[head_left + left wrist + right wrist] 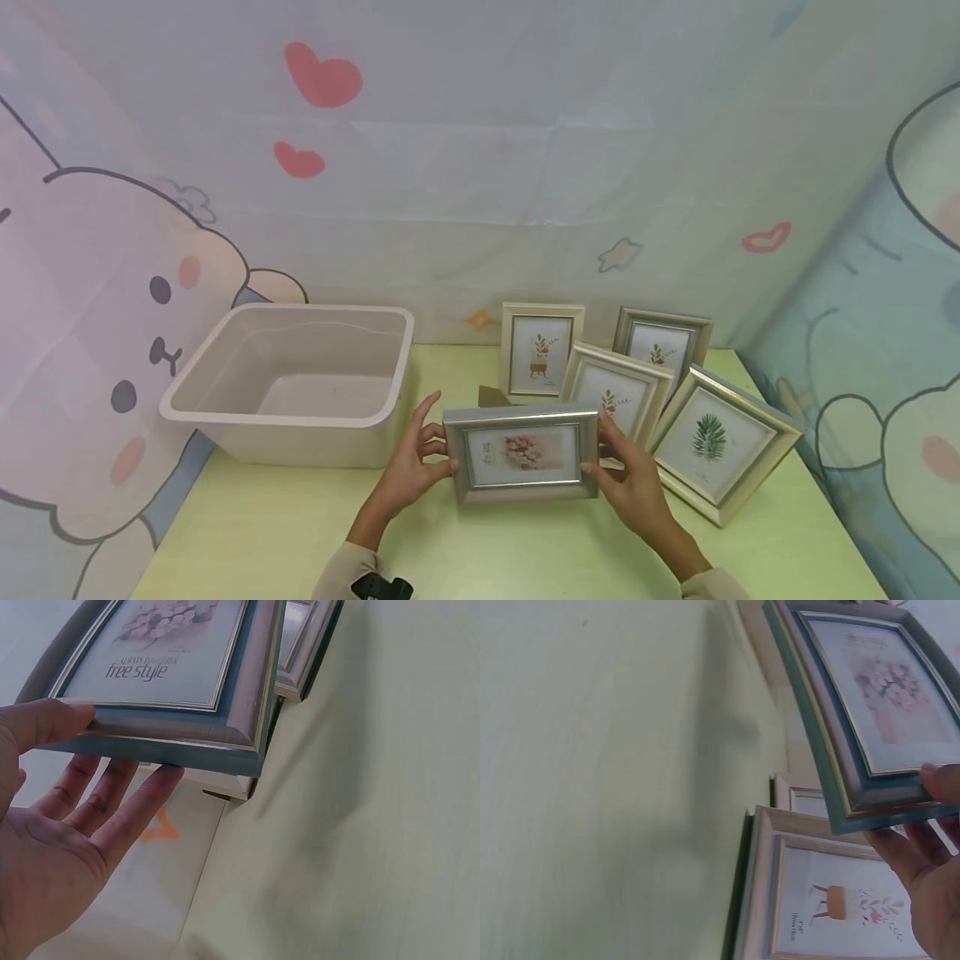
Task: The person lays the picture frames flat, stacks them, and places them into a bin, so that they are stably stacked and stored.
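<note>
A silver-grey picture frame with a pink flower print is held sideways above the table, its picture facing me. On its left end, my left hand pinches the border, thumb on the front and fingers behind and under. My right hand grips the other end the same way. In the left wrist view, "free style" reads along the print of the picture frame, and the left index finger is stretched along its underside. The right wrist view has the right thumb on the front border of the frame.
Several picture frames stand behind and right: a cream one, a tilted cream one, a grey-brown one and a gold one with a leaf print. A beige plastic bin sits left on the green table; a printed cloth hangs behind.
</note>
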Tool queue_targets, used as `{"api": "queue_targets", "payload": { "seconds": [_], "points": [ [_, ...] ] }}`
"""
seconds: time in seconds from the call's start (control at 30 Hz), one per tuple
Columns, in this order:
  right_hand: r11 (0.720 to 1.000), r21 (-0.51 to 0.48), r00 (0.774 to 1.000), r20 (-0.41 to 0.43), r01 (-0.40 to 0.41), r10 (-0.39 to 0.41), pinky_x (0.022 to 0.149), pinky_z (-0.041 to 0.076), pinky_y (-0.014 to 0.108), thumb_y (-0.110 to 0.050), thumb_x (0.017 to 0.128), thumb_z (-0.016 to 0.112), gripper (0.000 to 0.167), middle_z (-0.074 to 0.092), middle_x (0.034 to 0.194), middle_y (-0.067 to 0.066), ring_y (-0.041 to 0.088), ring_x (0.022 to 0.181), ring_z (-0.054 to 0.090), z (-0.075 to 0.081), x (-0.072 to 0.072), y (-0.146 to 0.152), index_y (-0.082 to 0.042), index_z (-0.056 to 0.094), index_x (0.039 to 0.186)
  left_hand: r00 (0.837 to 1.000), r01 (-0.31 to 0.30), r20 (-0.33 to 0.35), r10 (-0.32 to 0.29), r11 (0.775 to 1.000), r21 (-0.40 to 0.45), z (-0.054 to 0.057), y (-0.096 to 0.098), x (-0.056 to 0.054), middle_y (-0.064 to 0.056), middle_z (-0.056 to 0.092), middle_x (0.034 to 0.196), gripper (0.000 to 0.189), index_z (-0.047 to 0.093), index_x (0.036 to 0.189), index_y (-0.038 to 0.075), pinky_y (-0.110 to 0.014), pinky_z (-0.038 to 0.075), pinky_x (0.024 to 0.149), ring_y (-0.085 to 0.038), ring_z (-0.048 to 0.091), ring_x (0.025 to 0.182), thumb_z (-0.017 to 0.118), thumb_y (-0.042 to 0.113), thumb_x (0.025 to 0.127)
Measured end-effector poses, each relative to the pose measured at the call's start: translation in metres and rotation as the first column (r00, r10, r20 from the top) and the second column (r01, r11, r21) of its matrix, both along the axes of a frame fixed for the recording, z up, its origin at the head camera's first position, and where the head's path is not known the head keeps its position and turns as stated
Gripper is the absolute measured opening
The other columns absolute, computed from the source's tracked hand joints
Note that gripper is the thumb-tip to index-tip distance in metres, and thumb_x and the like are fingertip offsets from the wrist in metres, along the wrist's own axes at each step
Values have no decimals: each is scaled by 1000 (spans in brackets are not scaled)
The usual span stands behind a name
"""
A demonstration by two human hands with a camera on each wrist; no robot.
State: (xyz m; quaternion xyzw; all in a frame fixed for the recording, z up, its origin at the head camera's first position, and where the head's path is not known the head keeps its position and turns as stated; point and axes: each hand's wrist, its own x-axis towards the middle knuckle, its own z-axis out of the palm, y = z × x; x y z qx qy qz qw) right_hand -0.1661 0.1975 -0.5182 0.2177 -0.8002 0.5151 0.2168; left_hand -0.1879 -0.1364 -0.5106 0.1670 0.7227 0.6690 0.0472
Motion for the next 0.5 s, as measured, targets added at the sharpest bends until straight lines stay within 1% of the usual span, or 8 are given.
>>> {"api": "queue_targets", "payload": {
  "seconds": [0.1, 0.2, 0.3, 0.37, 0.5],
  "points": [
    [998, 13, 995, -77, 69, -68, 65, 61, 23, 23, 67, 77, 81, 68, 107, 29, -4, 95, 62, 0, 6, -5, 11, 46, 141, 1000, -11, -1, 11, 1000, 9, 0, 0, 0, -5, 59, 99, 99, 16, 159, 19, -26, 57, 76, -11, 66, 93, 67, -13, 80],
    [994, 16, 985, -141, 104, -101, 64, 61, 24, 26, 64, 76, 80, 67, 102, 28, -3, 94, 62, 3, 12, -10, 15, 48, 137, 1000, -1, -12, 1, 1000, 28, 0, -1, -1, 0, 59, 96, 95, 19, 158, 14, -24, 56, 77, -10, 65, 92, 67, -11, 80],
    [995, 8, 977, -191, 103, -100, 65, 60, 20, 29, 61, 75, 81, 66, 100, 27, -4, 96, 61, 2, 15, -10, 15, 48, 137, 999, 33, -18, -32, 998, 62, 0, -2, -1, 4, 60, 96, 92, 21, 157, 10, -24, 55, 78, -9, 64, 94, 68, -10, 81],
    [996, 4, 972, -216, 93, -90, 67, 59, 17, 30, 60, 75, 85, 65, 100, 26, -5, 98, 61, -2, 16, -8, 14, 47, 138, 998, 64, -8, -64, 994, 92, 0, -3, -1, 7, 61, 98, 92, 19, 158, 9, -24, 56, 81, -8, 63, 97, 69, -8, 82],
    [998, 8, 963, -265, 57, -53, 72, 59, 17, 28, 61, 76, 86, 65, 106, 24, -4, 104, 60, -14, 15, 1, 12, 46, 140, 992, 112, 34, -118, 983, 145, 2, -6, -2, 9, 64, 106, 97, 13, 160, 12, -25, 57, 86, -6, 62, 103, 70, -4, 84]
  ]
}}
